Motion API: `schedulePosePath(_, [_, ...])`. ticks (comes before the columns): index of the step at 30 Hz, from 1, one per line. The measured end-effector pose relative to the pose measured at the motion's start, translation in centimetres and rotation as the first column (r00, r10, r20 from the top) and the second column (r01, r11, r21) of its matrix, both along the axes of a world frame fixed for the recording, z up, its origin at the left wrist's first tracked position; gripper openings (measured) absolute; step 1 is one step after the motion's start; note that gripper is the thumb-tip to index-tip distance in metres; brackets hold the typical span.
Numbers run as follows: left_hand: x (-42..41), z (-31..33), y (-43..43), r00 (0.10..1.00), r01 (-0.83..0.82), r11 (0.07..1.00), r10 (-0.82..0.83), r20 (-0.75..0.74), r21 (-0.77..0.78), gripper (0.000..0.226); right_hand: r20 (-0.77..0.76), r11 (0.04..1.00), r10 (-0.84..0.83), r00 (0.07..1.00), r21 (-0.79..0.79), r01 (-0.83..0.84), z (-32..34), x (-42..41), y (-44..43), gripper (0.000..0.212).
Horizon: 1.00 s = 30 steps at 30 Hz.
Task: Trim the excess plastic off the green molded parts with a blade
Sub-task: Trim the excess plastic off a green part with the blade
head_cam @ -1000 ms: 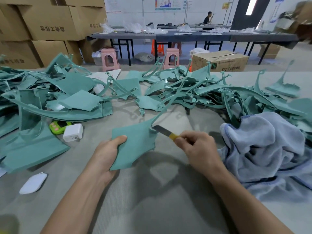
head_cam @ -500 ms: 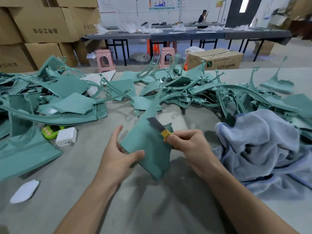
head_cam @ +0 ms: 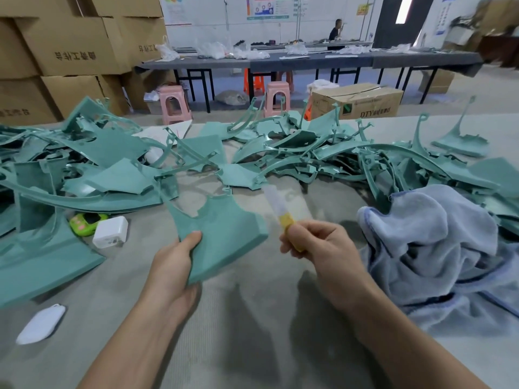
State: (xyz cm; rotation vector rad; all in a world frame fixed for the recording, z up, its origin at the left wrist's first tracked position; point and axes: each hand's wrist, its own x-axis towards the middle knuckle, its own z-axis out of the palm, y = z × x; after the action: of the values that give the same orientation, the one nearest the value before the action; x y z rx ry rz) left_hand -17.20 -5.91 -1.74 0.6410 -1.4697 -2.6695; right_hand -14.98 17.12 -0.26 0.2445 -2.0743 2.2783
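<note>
The green part (head_cam: 222, 228) looks like a thin moulded shell: light enough to hang from one hand, stiff across its broad flat body but likely to flex a little under the push of a cutting edge. Its narrow arm and small tabs along the far side seem the weakest places, and the jagged rim of the cut-out there is probably where spare plastic remains. The matt face should not slip much, so the sensible hold is on the wide near corner, well clear of any edge to be shaved. That is where the left hand (head_cam: 174, 265) grips it, thumb pressed on the upper face and the other fingers hidden beneath, keeping the part lifted off the table (head_cam: 252, 318) and tilted up toward the wearer. The right hand (head_cam: 317, 248) is curled round the yellow handle (head_cam: 287, 220) of the blade (head_cam: 273, 197), pinching it between thumb and fingers with the blurred steel pointing up and away. The hands are held apart, and the blade stands just beside the part's right edge without touching it. The pile of green parts (head_cam: 295, 155) spreads beyond both hands and out past the left one. A blue towel (head_cam: 435, 234) is heaped just right of the right hand, and a white charger (head_cam: 111, 231) sits left of the left hand.
</note>
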Motion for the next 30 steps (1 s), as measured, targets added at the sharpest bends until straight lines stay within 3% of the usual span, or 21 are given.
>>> schedulePosePath(3, [0.4, 0.5, -0.3, 0.990, 0.119, 0.988, -0.125, 0.061, 0.096, 0.022, -0.102, 0.986, 0.137, 0.985, 0.104, -0.126, 0.4, 0.5, -1.0, 0.020])
schedulePosePath(8, [0.8, 1.4, -0.6, 0.980, 0.177, 0.964, -0.190, 0.051, 0.200, 0.023, -0.097, 0.997, 0.031, 0.995, 0.077, -0.023, 0.3, -0.3, -0.2, 0.022])
schedulePosePath(12, [0.8, 1.5, -0.4, 0.977, 0.193, 0.967, -0.205, 0.061, 0.167, 0.024, -0.083, 0.959, 0.258, 0.963, 0.142, -0.245, 0.4, 0.2, 0.2, 0.020])
schedulePosePath(16, [0.8, 1.7, -0.6, 0.981, 0.174, 0.969, -0.186, 0.055, 0.173, 0.021, -0.065, 0.990, -0.009, 0.998, 0.139, 0.018, -0.6, -0.7, 0.1, 0.019])
schedulePosePath(20, [0.7, 1.6, -0.3, 0.990, 0.122, 0.983, -0.131, 0.057, 0.135, 0.019, -0.062, 0.964, 0.235, 0.970, 0.142, -0.225, -0.4, -0.3, 0.2, 0.015])
schedulePosePath(24, [0.1, 0.8, -1.1, 0.998, -0.022, 1.000, 0.021, 0.057, 0.018, 0.017, 0.018, 0.946, -0.142, 0.990, 0.298, 0.130, -1.7, -1.1, -0.1, 0.015])
schedulePosePath(30, [0.1, 0.6, -1.0, 0.993, -0.094, 0.992, 0.100, 0.066, -0.088, 0.011, 0.008, 0.972, -0.140, 0.990, 0.193, 0.135, -0.9, 0.0, -1.0, 0.020])
